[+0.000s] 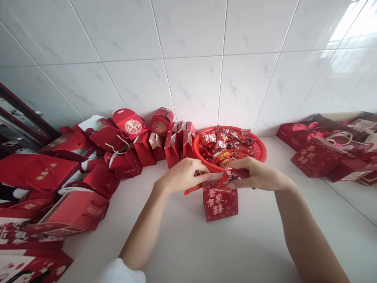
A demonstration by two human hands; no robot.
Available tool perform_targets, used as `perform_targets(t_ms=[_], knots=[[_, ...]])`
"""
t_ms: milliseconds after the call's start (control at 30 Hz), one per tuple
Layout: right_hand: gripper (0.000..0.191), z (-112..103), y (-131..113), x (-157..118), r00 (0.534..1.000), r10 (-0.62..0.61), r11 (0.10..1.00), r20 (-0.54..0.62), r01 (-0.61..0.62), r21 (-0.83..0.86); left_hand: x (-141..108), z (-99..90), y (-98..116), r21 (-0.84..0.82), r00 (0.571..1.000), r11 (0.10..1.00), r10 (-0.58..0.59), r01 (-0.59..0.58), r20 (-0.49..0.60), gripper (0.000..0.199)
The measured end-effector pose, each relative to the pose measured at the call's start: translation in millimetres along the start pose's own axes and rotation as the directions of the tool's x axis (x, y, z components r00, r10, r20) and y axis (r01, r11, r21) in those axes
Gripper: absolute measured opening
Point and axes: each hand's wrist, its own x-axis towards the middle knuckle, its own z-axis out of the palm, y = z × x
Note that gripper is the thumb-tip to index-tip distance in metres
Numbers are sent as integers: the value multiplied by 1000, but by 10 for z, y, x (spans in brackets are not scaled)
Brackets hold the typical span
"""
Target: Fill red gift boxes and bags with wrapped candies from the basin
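Observation:
A small dark red gift box (221, 204) with pale characters on its front stands upright on the white surface before me. My left hand (183, 175) is closed on the box's top edge, at the left, where a red flap sticks out. Above the box's opening, my right hand (255, 173) pinches a shiny red snack packet (232, 177) with dark lettering. The inside of the box is hidden by my hands and the packet. Just behind them sits a round red plastic basket (261, 151) holding several similar red packets (222, 145).
Several red gift boxes (81, 210) crowd the left side, with narrow upright ones (173, 147) beside the basket. At right, a large carton (330, 117) and a red box (313, 157) stand with other red boxes. A tiled wall (191, 86) rises behind.

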Motion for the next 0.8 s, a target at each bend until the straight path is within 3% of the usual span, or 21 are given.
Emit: perform_targets(t_ms=[167, 267, 333, 400, 500, 600, 700, 800], knots=[[35, 1, 82, 119, 981, 13, 998, -194, -1, 64, 44, -6, -81, 21, 961, 999, -24, 32, -274, 30], [42, 15, 119, 151, 911, 58, 995, -408, -21, 94, 7, -92, -160, 18, 885, 1000, 27, -21, -465, 23], [50, 33, 148, 169, 873, 85, 991, -481, -26, 128, -42, -158, -178, -17, 865, 997, 55, -74, -499, 21], [55, 58, 176, 193, 859, 101, 988, -502, -28, 152, -85, -195, -157, -72, 915, 993, 60, -96, -399, 23], [57, 95, 196, 231, 868, 104, 985, -486, -20, 174, -89, -158, -86, -111, 985, 993, 31, -51, -169, 43], [60, 108, 194, 248, 891, 126, 973, -436, -25, 230, -15, -41, -40, -88, 997, 996, -28, 22, -72, 49], [60, 90, 195, 245, 902, 158, 957, -401, -40, 287, 68, 73, -39, -53, 997, 997, -65, 62, -53, 48], [59, 60, 211, 232, 917, 161, 949, -365, -42, 312, 101, 131, -37, 6, 993, 994, -106, 106, 48, 42]])
